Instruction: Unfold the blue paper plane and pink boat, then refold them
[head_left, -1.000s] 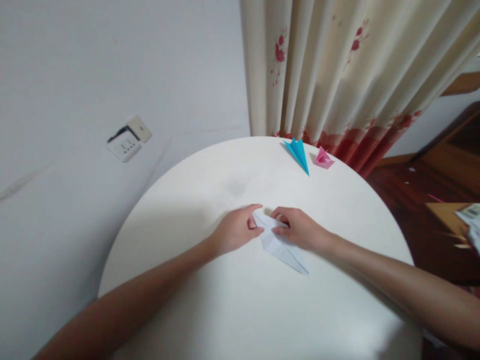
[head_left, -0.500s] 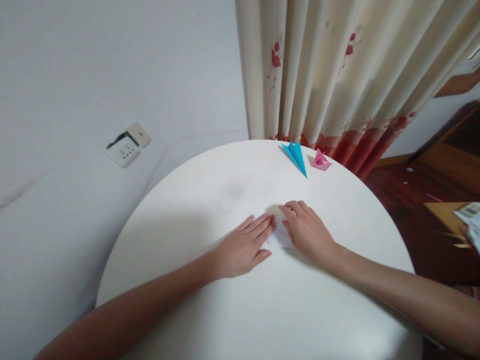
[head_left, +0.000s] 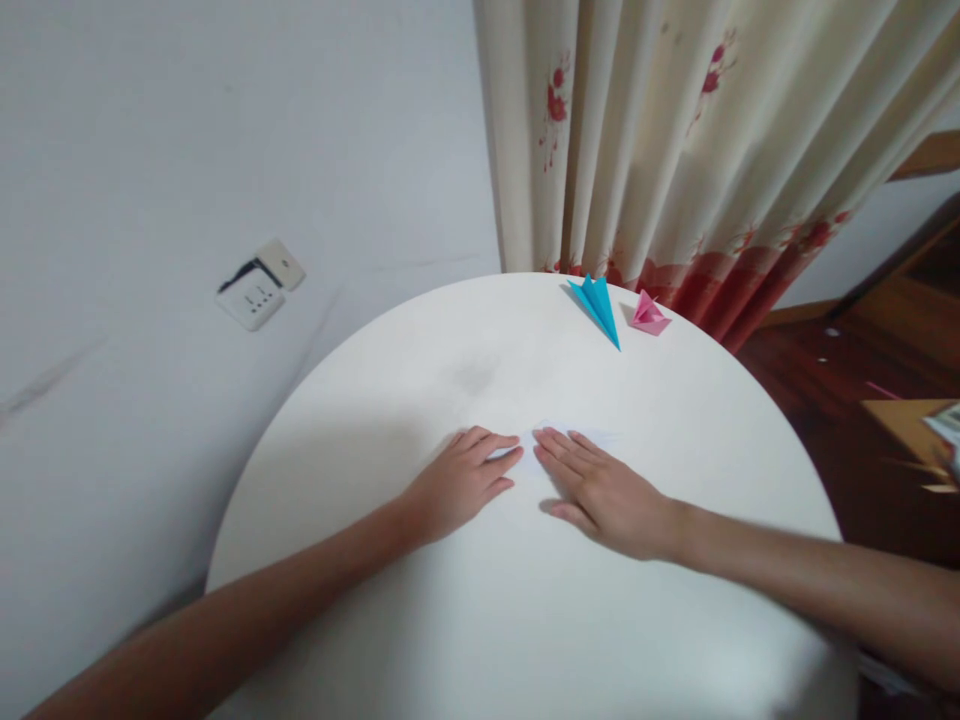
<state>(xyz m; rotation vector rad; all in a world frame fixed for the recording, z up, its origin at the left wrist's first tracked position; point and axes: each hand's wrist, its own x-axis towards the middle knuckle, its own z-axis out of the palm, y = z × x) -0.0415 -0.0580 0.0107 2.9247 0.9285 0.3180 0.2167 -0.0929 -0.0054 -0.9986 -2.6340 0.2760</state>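
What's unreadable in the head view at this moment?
- White folded paper: mostly hidden under the left hand and right hand lying flat on it; its shape and folds cannot be told.
- Pink folded paper beside the blue folded paper: too small to tell its form.
- Wall socket: details too small.
- Objects at the right edge: cut off, blurred.

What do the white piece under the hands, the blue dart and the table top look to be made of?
White piece: thin matte paper, seemingly; it lies flat beneath both hands, mostly covered. Blue dart: coloured paper, with sharp straight creases. Table: smooth white top with a soft sheen, maybe laminate or painted wood; cannot tell.
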